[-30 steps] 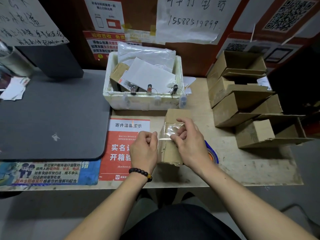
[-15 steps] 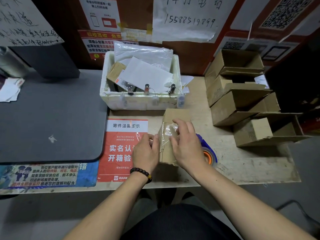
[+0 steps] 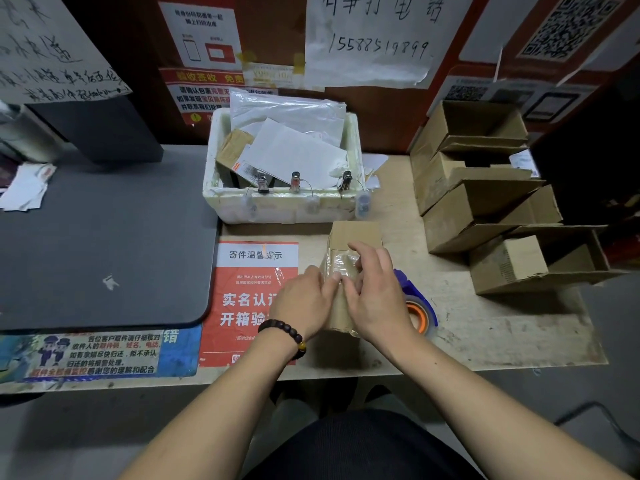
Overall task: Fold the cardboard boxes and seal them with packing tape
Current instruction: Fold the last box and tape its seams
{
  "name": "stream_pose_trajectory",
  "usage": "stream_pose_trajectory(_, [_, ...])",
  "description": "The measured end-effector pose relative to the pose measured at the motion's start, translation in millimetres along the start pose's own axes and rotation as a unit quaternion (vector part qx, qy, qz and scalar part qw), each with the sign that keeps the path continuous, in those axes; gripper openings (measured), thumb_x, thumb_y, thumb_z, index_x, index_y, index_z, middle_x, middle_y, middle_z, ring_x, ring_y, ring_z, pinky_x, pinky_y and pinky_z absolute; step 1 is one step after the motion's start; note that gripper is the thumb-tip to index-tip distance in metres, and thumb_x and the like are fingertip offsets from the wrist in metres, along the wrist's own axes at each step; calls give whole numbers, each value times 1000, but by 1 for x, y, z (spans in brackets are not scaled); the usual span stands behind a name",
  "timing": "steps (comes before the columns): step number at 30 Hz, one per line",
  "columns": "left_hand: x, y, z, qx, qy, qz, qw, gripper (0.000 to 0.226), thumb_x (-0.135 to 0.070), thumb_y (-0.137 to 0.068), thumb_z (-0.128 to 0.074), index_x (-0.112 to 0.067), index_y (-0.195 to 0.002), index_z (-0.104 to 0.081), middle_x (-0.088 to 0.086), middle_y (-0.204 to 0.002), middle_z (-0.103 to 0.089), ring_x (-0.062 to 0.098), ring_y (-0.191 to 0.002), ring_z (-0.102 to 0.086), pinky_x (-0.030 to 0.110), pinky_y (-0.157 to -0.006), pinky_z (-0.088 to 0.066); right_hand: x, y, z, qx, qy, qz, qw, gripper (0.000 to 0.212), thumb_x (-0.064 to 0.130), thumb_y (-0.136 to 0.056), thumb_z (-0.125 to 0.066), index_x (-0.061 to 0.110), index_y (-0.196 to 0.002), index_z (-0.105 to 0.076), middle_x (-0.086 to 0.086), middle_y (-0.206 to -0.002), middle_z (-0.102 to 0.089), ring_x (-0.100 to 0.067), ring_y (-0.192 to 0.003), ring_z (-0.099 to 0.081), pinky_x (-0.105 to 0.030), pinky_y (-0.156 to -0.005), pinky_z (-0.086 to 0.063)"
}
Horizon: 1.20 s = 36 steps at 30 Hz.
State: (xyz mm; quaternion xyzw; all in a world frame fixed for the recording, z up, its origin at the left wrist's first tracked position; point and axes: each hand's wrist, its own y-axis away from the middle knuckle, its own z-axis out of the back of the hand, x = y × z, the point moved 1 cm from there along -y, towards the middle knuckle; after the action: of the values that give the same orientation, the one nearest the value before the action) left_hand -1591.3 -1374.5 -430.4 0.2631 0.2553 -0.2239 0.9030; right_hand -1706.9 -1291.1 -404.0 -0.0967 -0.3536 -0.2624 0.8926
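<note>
A small brown cardboard box (image 3: 353,235) stands on the table near its front edge, with clear packing tape (image 3: 341,263) wrapped over its top. My left hand (image 3: 304,303) presses the box's left side, thumb on the taped top. My right hand (image 3: 375,292) lies over the right side with fingers curled on the tape. Both hands hide most of the box. A tape roll with an orange core in a blue dispenser (image 3: 417,308) lies on the table just right of my right hand, partly hidden by it.
A white foam bin (image 3: 277,206) with papers stands behind the box. Several open folded cardboard boxes (image 3: 485,209) are stacked at the right. A grey mat (image 3: 104,244) covers the left of the table, and a red notice (image 3: 249,292) lies beside the box.
My left hand has moved right, from beside the box onto its left side. My right hand has slid down over the taped top. The two hands now touch.
</note>
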Motion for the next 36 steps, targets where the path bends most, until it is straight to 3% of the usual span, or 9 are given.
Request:
stream_pose_trajectory(5, [-2,-2,2,37,-26,-37,998,40,-52,-108,-26,-19,-94,-44,20,-95,-68,41,-92,-63,46,-77,-50,-1,-4,8,-4,50,-13,999,65,24,-91,-71,24,-147,-40,-1,-132,-41,-28,-108,-58,-42,-86,-52])
stream_pose_trajectory(10, [0,2,4,23,-10,-55,998,40,-51,-108,-30,-20,-87,-42,8,-78,-60,37,-81,-58,41,-66,-40,-23,-11,18,3,16,-161,987,90,50,-79,-83,21,-149,-34,-1,-134,-36,-26,-122,-51,-41,-102,-46])
stream_pose_trajectory(13, [3,2,4,39,35,-52,997,39,-52,-107,-37,-20,-85,-41,0,-74,-54,28,-73,-52,38,-62,-34,-35,-13,17,77,-97,-246,961,58,47,-92,-70,25,-139,-46,1,-129,-39,-24,-120,-54,-40,-102,-47])
stream_pose_trajectory(16, [5,0,8,79,57,-56,994,33,-50,-104,-48,-20,-90,-41,0,-81,-59,23,-75,-58,34,-59,-36,-40,-15,17,92,-118,-240,959,39,44,-99,-59,31,-135,-54,2,-124,-41,-22,-114,-57,-43,-103,-48])
stream_pose_trajectory(21, [0,-2,12,72,69,-61,993,46,-62,-89,-67,-22,-97,-45,-5,-87,-61,20,-80,-60,30,-58,-38,-41,-15,20,136,-122,-204,962,39,52,-93,-64,37,-128,-58,10,-115,-45,-14,-115,-52,-41,-106,-47])
stream_pose_trajectory(25, [2,-1,3,51,105,-54,992,35,-51,-99,-59,-26,-84,-39,-4,-78,-55,20,-72,-53,32,-56,-33,-47,-15,25,157,-117,-180,964,43,42,-89,-73,37,-130,-59,9,-115,-47,-15,-122,-49,-36,-106,-46])
stream_pose_trajectory(29, [2,0,9,79,96,-56,991,30,-43,-105,-49,-24,-85,-38,-3,-77,-54,18,-71,-52,30,-56,-32,-58,-14,29,187,-138,-172,957,37,45,-87,-72,47,-122,-58,6,-122,-47,-11,-110,-59,-39,-104,-52])
stream_pose_trajectory(33, [-4,-6,7,39,37,-39,998,39,-51,-106,-42,-24,-78,-35,0,-72,-52,27,-70,-48,39,-58,-27,-56,-9,26,209,-133,-165,955,63,59,-69,-78,40,-127,-61,6,-123,-52,-9,-121,-49,-33,-103,-49])
stream_pose_trajectory(36, [-3,-10,3,25,36,-39,998,41,-46,-108,-39,-24,-73,-37,-2,-69,-50,28,-72,-48,38,-61,-26,-55,-6,26,222,-138,-151,953,51,39,-84,-77,36,-132,-60,8,-117,-53,-15,-125,-43,-34,-106,-44])
